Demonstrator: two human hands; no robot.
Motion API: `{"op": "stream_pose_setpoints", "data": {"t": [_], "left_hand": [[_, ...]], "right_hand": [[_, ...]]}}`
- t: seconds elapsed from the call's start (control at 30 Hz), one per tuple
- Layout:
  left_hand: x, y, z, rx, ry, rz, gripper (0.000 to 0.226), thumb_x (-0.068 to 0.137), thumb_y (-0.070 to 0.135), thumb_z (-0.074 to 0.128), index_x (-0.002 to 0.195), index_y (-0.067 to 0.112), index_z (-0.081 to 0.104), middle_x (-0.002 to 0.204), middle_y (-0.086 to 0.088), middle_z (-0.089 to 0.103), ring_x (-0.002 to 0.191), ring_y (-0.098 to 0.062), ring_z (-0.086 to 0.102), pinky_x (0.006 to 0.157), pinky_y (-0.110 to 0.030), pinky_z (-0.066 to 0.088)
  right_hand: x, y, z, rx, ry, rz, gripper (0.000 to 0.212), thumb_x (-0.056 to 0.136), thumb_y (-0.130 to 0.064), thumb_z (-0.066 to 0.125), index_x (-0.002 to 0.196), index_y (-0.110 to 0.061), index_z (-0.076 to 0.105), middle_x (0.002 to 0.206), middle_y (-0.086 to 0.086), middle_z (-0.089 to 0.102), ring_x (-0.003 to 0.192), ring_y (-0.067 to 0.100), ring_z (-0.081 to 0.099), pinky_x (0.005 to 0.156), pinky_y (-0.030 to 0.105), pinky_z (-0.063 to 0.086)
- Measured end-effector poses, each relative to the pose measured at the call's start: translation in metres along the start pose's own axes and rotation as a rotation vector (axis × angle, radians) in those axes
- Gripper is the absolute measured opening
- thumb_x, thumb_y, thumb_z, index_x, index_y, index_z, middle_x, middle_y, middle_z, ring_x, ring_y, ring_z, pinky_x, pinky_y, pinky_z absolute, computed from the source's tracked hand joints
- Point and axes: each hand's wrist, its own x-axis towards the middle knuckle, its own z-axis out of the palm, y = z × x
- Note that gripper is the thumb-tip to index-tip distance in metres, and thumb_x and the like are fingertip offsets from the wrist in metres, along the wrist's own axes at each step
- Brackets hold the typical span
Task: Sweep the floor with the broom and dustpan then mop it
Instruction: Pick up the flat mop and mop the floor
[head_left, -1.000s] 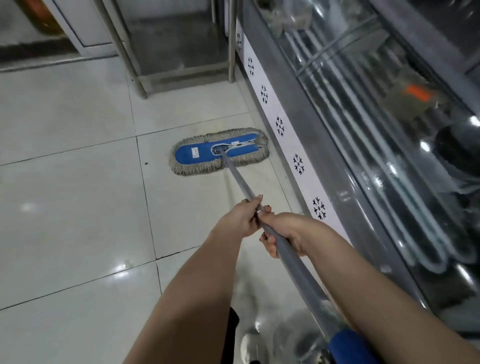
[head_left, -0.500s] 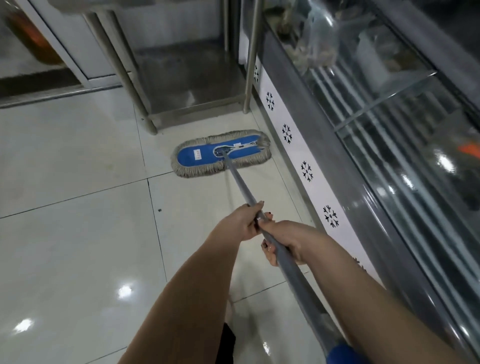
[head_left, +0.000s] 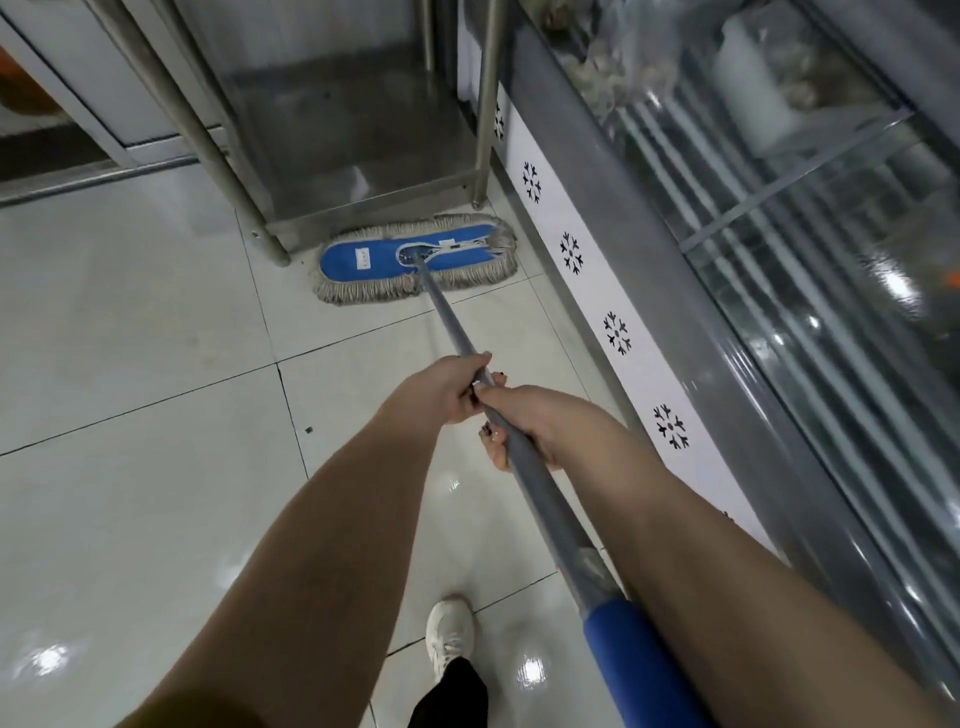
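The mop head (head_left: 415, 260) lies flat on the floor (head_left: 130, 338) at 12 o'clock from the hands. It has gone farther forward than half a second ago and its far fringe now meets the foot of the steel rack (head_left: 363, 130), between the rack's two front legs; before, it lay short of them. Both hands keep the same hold on the grey pole (head_left: 449, 327). The left hand (head_left: 441, 389) is ahead with its fingers wrapped round the pole, and the right hand (head_left: 535, 421) is touching it just behind, also clenched on the pole. The pole's blue grip (head_left: 634, 665) runs under the right forearm at 5 o'clock. A white shoe (head_left: 449, 631) has come into view at 6 o'clock. The glass freezer (head_left: 779, 260) with its snowflake strip (head_left: 618, 332) runs along at 3 o'clock.
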Motion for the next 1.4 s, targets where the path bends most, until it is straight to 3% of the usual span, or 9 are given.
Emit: {"op": "stream_pose_setpoints", "data": {"t": [0.13, 0.3, 0.5, 0.7, 0.93, 1.03, 1.27, 1.4], "left_hand": [[-0.010, -0.028, 0.001, 0.083, -0.012, -0.041, 0.018, 0.097, 0.016, 0.049, 0.082, 0.007, 0.044, 0.067, -0.008, 0.052, 0.033, -0.013, 0.056, 0.037, -0.021, 0.050], [-0.033, -0.070, 0.008, 0.108, -0.032, -0.064, 0.015, 0.096, 0.010, 0.044, 0.082, 0.006, 0.042, 0.069, -0.010, 0.049, 0.055, -0.019, 0.051, 0.038, -0.023, 0.050], [-0.077, -0.143, 0.022, 0.141, -0.057, -0.103, 0.012, 0.094, 0.009, 0.044, 0.083, 0.006, 0.042, 0.066, -0.009, 0.050, 0.052, -0.020, 0.052, 0.039, -0.022, 0.049], [-0.116, -0.243, 0.041, 0.110, 0.003, -0.013, 0.016, 0.094, 0.015, 0.054, 0.080, 0.010, 0.047, 0.038, 0.000, 0.055, 0.031, -0.010, 0.054, 0.036, -0.015, 0.043], [-0.170, -0.374, 0.070, 0.088, 0.027, -0.012, 0.020, 0.096, 0.014, 0.047, 0.076, 0.011, 0.047, 0.035, 0.004, 0.054, 0.029, -0.007, 0.053, 0.040, -0.016, 0.041], [-0.192, -0.418, 0.077, 0.058, 0.035, -0.012, 0.019, 0.095, 0.013, 0.047, 0.076, 0.010, 0.048, 0.036, 0.003, 0.055, 0.030, -0.008, 0.054, 0.035, -0.013, 0.041], [-0.235, -0.482, 0.064, -0.008, 0.061, -0.004, 0.020, 0.095, 0.012, 0.048, 0.076, 0.008, 0.049, 0.036, 0.001, 0.055, 0.030, -0.009, 0.055, 0.035, -0.014, 0.044], [-0.258, -0.504, 0.048, -0.006, 0.059, -0.011, 0.019, 0.096, 0.012, 0.045, 0.077, 0.010, 0.047, 0.036, 0.002, 0.054, 0.030, -0.008, 0.054, 0.039, -0.015, 0.045]], "right_hand": [[-0.003, 0.036, -0.006, -0.006, -0.008, 0.015, 0.029, 0.096, -0.040, 0.050, 0.084, -0.014, 0.042, 0.065, 0.005, 0.043, 0.024, 0.007, 0.038, 0.032, 0.012, 0.036], [-0.024, 0.079, -0.025, 0.018, -0.021, 0.041, 0.030, 0.094, -0.041, 0.052, 0.080, -0.017, 0.042, 0.061, 0.004, 0.043, 0.025, 0.009, 0.038, 0.034, 0.013, 0.037], [-0.064, 0.154, -0.048, -0.034, -0.051, 0.044, 0.035, 0.096, -0.041, 0.050, 0.077, -0.014, 0.037, 0.036, 0.001, 0.042, 0.025, 0.009, 0.036, 0.032, 0.013, 0.035], [-0.104, 0.242, -0.079, -0.059, -0.081, 0.044, 0.031, 0.095, -0.035, 0.054, 0.079, -0.012, 0.040, 0.038, 0.001, 0.043, 0.025, 0.007, 0.038, 0.032, 0.012, 0.036], [-0.150, 0.359, -0.131, -0.215, -0.081, 0.032, 0.029, 0.095, -0.035, 0.053, 0.079, -0.014, 0.041, 0.035, -0.001, 0.041, 0.026, 0.008, 0.037, 0.033, 0.012, 0.037], [-0.168, 0.398, -0.144, -0.253, -0.062, 0.068, 0.029, 0.094, -0.034, 0.054, 0.079, -0.013, 0.042, 0.037, -0.001, 0.041, 0.027, 0.007, 0.036, 0.033, 0.013, 0.036], [-0.198, 0.465, -0.137, -0.287, -0.049, 0.094, 0.029, 0.093, -0.032, 0.056, 0.081, -0.012, 0.040, 0.040, 0.001, 0.044, 0.027, 0.007, 0.037, 0.033, 0.013, 0.037], [-0.217, 0.495, -0.119, -0.278, -0.043, 0.057, 0.025, 0.095, -0.029, 0.054, 0.082, -0.012, 0.040, 0.054, 0.003, 0.042, 0.026, 0.007, 0.037, 0.033, 0.012, 0.036]]}}
